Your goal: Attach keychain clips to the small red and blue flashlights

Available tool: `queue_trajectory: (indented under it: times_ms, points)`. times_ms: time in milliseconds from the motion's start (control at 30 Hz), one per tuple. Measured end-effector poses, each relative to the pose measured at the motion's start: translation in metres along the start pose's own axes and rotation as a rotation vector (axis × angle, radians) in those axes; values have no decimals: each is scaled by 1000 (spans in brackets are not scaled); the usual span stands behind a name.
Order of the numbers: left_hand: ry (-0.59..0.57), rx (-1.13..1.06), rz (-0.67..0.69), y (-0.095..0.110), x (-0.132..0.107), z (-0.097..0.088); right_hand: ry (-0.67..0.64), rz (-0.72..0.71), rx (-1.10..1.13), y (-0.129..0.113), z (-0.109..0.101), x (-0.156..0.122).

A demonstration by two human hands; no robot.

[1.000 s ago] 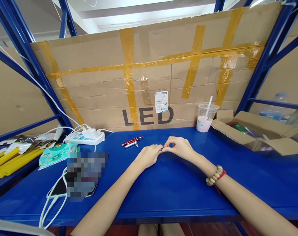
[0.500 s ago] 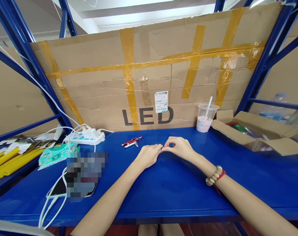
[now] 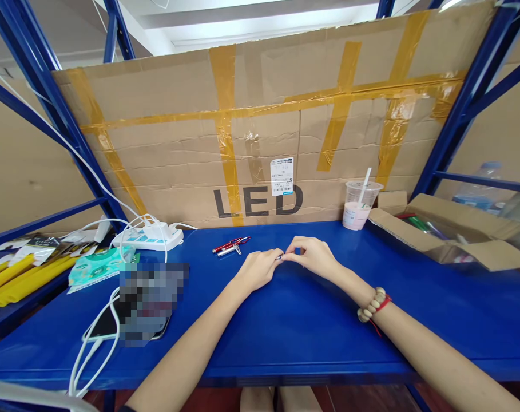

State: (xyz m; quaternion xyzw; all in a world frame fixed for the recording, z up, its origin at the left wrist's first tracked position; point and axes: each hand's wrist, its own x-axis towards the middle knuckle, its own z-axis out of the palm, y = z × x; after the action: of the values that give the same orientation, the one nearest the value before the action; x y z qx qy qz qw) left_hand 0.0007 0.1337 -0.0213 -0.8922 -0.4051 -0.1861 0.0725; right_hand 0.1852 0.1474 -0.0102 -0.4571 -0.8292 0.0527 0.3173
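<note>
Left of the plastic cup (image 3: 357,210) and nearer the person, a small silvery piece (image 3: 279,257) sits between the fingers of both hands, just above the desk (image 3: 328,326) or touching it; which of the two, I cannot tell. Most of it is hidden; the bit that shows seems to slant, its far end rising toward the cup side, though its full long axis cannot be made out. The left hand (image 3: 260,269), on the side away from the cup, has its fingers folded closely over the piece. The right hand (image 3: 310,254), on the cup side, pinches with thumb and forefinger meeting at the piece's near-cup end. Both hands are equally close to it. Farther left of the cup, beyond the left hand, lie a red pen (image 3: 231,245) and a silver pen (image 3: 229,251), side by side, their right ends angled away from the person. Just right of the cup stands a cardboard box (image 3: 414,234) with flaps spread.
</note>
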Motion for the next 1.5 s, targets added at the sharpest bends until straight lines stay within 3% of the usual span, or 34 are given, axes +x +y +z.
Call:
queue_trajectory:
  times_ms: [300,533,900,1200,1500]
  points:
    - [17,-220,21,3,-2,0,-110,-25,-2,-1,-5,-1]
    - [-22,-215,50,4,-7,7,-258,-95,51,2,-5,-3]
    - [20,5,86,3,-5,3,-286,-161,80,0,1,-5]
    - [64,9,91,2,-4,4,-316,-83,218,1,3,-4]
    - [79,-19,93,1,-3,8,-297,-73,128,-1,-1,-5]
